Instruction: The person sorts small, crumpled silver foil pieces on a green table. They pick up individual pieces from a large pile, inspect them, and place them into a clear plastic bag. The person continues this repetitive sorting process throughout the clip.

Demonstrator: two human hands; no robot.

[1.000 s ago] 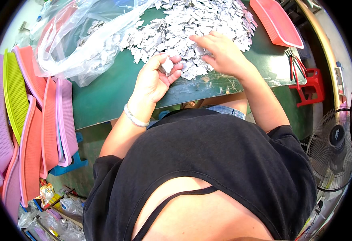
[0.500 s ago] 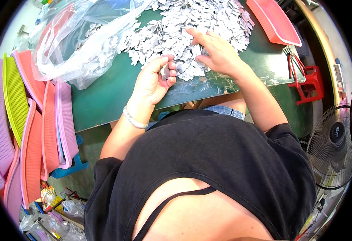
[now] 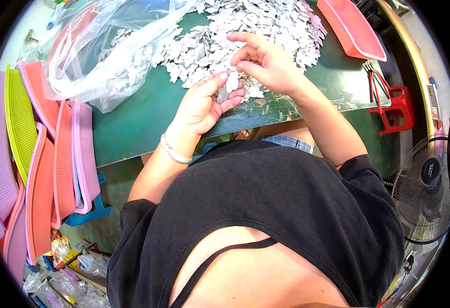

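Observation:
A heap of small flat silvery-grey metal pieces [image 3: 271, 25] is spread over the green table [image 3: 127, 128]. My left hand [image 3: 207, 100], palm turned up at the near side of the heap, is closed on one or more of these pieces [image 3: 232, 81], which show between thumb and fingers. Close to its right, my right hand [image 3: 266, 61] hovers over the heap, index finger stretched out and thumb near the other fingertips. Its fingertips come close to the piece in my left hand; whether they grip anything cannot be made out.
A clear plastic bag [image 3: 107, 72] with more pieces lies at the left. Purple, green and coral plastic baskets [image 3: 40, 205] are stacked beside the table. A coral tray [image 3: 350, 31], pliers-like handles [image 3: 376, 84], a red stool [image 3: 402, 110] and a fan [image 3: 425, 190] are at the right.
My right hand has moved left and slightly nearer, its thumb and fingers drawing together beside my left hand. A pale piece now shows at my left fingertips, and the left fingers have opened somewhat.

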